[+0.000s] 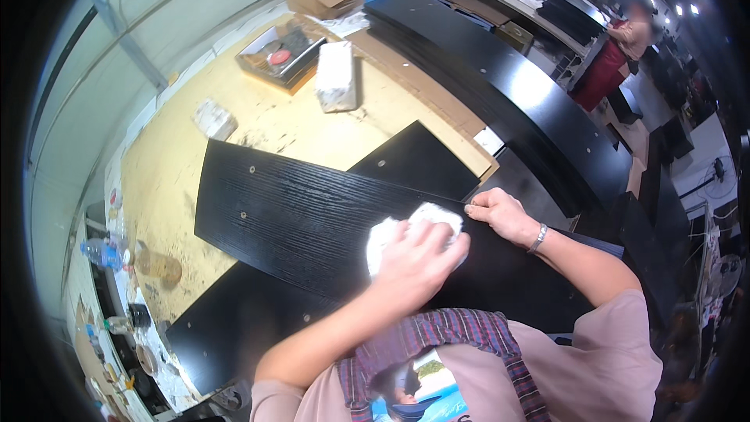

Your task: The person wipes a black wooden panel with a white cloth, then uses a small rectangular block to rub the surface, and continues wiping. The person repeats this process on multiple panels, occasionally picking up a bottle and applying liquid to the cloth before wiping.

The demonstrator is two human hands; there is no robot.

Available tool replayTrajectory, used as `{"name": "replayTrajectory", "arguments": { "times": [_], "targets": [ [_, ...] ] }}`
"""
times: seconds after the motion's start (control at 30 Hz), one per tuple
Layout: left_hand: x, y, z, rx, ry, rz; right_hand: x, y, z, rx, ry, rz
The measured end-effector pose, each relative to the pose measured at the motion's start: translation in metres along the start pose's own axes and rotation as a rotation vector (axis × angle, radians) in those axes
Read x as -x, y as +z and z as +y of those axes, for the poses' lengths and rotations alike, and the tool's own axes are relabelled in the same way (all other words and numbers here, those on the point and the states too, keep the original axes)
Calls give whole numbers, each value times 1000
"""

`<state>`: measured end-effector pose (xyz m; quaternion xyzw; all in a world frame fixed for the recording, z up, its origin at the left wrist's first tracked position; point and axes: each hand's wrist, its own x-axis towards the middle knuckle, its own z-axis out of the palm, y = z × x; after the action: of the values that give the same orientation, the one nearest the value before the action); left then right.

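Note:
A long black wood-grain panel [301,207] with small round metal fittings lies slantwise in front of me, its left end over the pale worktable [187,125]. Under it, crossing at an angle, is another black panel [242,328]; its far end shows beyond the upper one. My left hand [418,262] is closed on a white cloth [384,241], pressed against the upper panel's face. At that panel's far edge, to the right of the cloth, my right hand [506,219] pinches the edge between thumb and fingers.
Black panels [500,70] are stacked at the far right. Beyond the panel sit a white block [336,78], a smaller whitish block [213,119] and an open box [269,74]. Bottles [158,263] stand at left. Farther back, a person [613,55] is at another bench.

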<state>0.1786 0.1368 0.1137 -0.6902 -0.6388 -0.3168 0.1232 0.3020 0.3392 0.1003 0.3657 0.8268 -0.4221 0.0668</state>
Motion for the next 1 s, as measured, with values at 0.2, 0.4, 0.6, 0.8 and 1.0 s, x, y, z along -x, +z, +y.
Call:
{"name": "replayTrajectory", "arguments": {
  "times": [0.2,0.4,0.6,0.8,1.0],
  "targets": [
    [-66,3,-159,-710,-313,263,-9,-60,29,68,31,64],
    [-87,43,-85,-326,2,120,-23,-61,57,40,5,129],
    [-27,-25,-222,-716,-318,290,-3,-62,108,-265,-90,246],
    [127,-125,-292,-717,-1059,456,17,-50,129,-432,30,326],
    [144,-25,-202,-65,-1048,406,30,-71,124,-544,22,445]
  ]
}}
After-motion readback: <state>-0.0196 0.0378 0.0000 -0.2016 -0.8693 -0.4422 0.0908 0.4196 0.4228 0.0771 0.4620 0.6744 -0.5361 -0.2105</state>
